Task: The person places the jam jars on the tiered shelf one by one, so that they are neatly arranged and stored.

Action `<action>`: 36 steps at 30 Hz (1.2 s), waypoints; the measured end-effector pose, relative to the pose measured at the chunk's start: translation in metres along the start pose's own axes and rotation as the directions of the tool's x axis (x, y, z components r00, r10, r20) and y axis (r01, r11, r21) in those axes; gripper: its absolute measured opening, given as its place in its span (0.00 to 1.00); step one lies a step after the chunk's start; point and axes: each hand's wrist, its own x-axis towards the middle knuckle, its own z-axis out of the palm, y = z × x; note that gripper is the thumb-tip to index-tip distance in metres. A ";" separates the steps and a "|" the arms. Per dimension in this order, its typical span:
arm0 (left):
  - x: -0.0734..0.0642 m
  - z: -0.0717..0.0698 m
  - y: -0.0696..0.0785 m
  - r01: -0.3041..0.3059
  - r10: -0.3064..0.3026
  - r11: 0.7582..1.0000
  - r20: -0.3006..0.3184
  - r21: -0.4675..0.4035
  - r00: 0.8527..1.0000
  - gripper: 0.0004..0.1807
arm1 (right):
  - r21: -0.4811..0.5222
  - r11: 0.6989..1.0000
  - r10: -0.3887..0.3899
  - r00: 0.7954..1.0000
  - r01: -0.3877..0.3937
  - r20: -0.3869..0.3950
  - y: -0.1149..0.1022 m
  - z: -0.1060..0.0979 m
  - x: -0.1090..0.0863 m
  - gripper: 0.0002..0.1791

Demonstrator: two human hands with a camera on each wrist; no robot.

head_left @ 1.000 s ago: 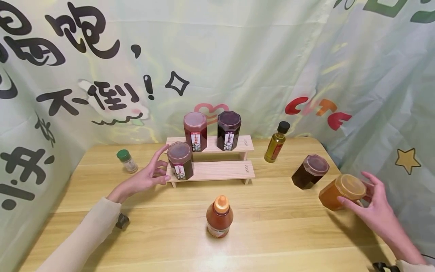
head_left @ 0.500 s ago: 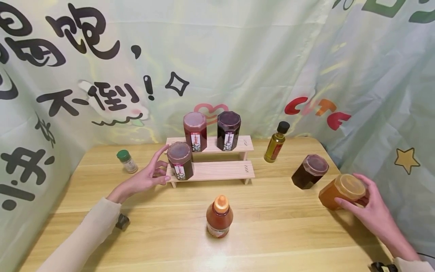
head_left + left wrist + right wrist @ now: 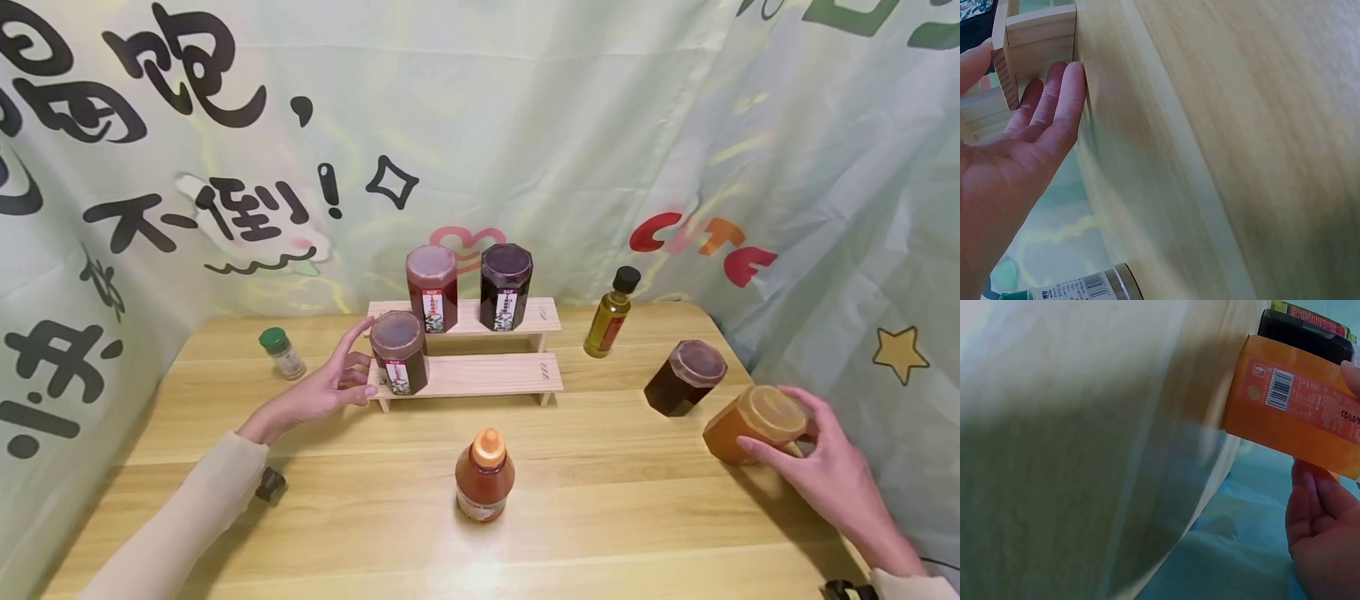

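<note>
Spanning the wooden surface [image 3: 615,500], a two-step wooden rack [image 3: 480,375] holds three jars. The right hand [image 3: 825,467], a second ago open beside the orange jar [image 3: 750,421] near the right edge, now has its grip closed round it, indicating a secured hold. The left hand [image 3: 322,387] stays spread, fingertips touching the rack's left end by the dark-red jar [image 3: 399,352].

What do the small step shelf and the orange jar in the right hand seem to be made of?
The step shelf looks like pale unpainted wood: grain and cut plank ends show. The orange jar seems clear plastic or glass, which I cannot tell, with a translucent lid and printed label; the right hand grips it.
</note>
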 end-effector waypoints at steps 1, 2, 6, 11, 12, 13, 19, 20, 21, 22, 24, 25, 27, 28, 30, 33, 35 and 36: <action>0.000 0.000 0.000 0.002 -0.002 1.000 -0.001 -0.003 1.000 0.62 | -0.001 1.000 -0.005 1.000 0.005 -0.005 -0.001 0.000 0.000 0.60; 0.000 0.000 -0.001 0.005 -0.005 1.000 -0.002 -0.009 1.000 0.62 | 0.001 1.000 -0.009 1.000 0.009 -0.008 -0.001 -0.001 0.000 0.60; -0.001 0.001 -0.002 0.010 -0.010 1.000 -0.003 -0.019 1.000 0.63 | 0.013 1.000 -0.020 1.000 0.020 -0.020 -0.004 -0.003 -0.004 0.58; -0.002 0.001 -0.002 0.017 -0.017 1.000 -0.010 -0.004 1.000 0.62 | 0.027 1.000 -0.014 1.000 0.014 -0.017 -0.015 -0.004 -0.011 0.57; -0.002 0.001 -0.002 0.023 -0.023 1.000 -0.012 -0.006 1.000 0.62 | 0.028 0.999 -0.015 1.000 0.016 -0.019 -0.018 -0.004 -0.012 0.57; -0.002 0.000 -0.002 0.023 -0.023 1.000 -0.012 -0.006 1.000 0.62 | 0.029 0.999 -0.019 1.000 0.020 -0.021 -0.022 -0.004 -0.013 0.58; -0.002 0.000 -0.002 0.011 -0.011 0.999 -0.005 -0.030 1.000 0.62 | 0.061 0.996 -0.059 0.998 0.060 -0.029 -0.043 -0.002 -0.019 0.57; -0.002 0.000 -0.003 0.008 -0.009 0.999 -0.005 -0.033 1.000 0.62 | 0.069 0.995 -0.066 0.997 0.067 -0.028 -0.046 -0.001 -0.019 0.57; -0.002 0.000 -0.003 0.004 -0.004 0.999 -0.003 -0.035 1.000 0.62 | 0.074 0.995 -0.070 0.997 0.072 -0.027 -0.050 -0.001 -0.020 0.57; -0.001 0.000 -0.003 -0.002 0.002 0.999 -0.001 -0.038 1.000 0.62 | 0.075 0.995 -0.070 0.997 0.071 -0.026 -0.054 0.000 -0.020 0.57; -0.001 0.000 -0.003 -0.009 0.009 0.999 -0.003 -0.043 1.000 0.62 | 0.081 0.994 -0.079 0.997 0.080 -0.020 -0.062 0.000 -0.021 0.57; -0.001 0.000 -0.003 -0.012 0.012 0.999 -0.003 -0.044 1.000 0.62 | 0.087 0.992 -0.086 0.996 0.088 -0.019 -0.066 0.001 -0.021 0.57; -0.001 -0.001 -0.003 -0.019 0.019 0.999 0.000 -0.042 1.000 0.62 | 0.093 0.990 -0.106 0.994 0.108 -0.024 -0.075 0.003 -0.020 0.57; -0.001 -0.001 -0.003 -0.021 0.021 0.999 -0.001 -0.039 1.000 0.62 | 0.097 0.988 -0.117 0.993 0.119 -0.026 -0.079 0.005 -0.020 0.57; -0.001 -0.001 -0.003 -0.017 0.017 0.999 -0.007 -0.034 1.000 0.62 | 0.110 0.983 -0.147 0.989 0.150 -0.033 -0.087 0.009 -0.018 0.56; -0.002 -0.002 -0.002 -0.010 0.010 1.000 -0.009 -0.028 1.000 0.62 | 0.121 0.975 -0.180 0.983 0.185 -0.045 -0.097 0.016 -0.015 0.56; -0.002 -0.001 -0.001 -0.001 0.000 1.000 -0.009 -0.026 1.000 0.62 | 0.131 0.971 -0.195 0.980 0.199 -0.048 -0.102 0.020 -0.013 0.57; -0.002 -0.001 -0.001 0.001 -0.001 1.000 -0.006 -0.024 1.000 0.62 | 0.133 0.969 -0.204 0.978 0.208 -0.047 -0.105 0.022 -0.013 0.57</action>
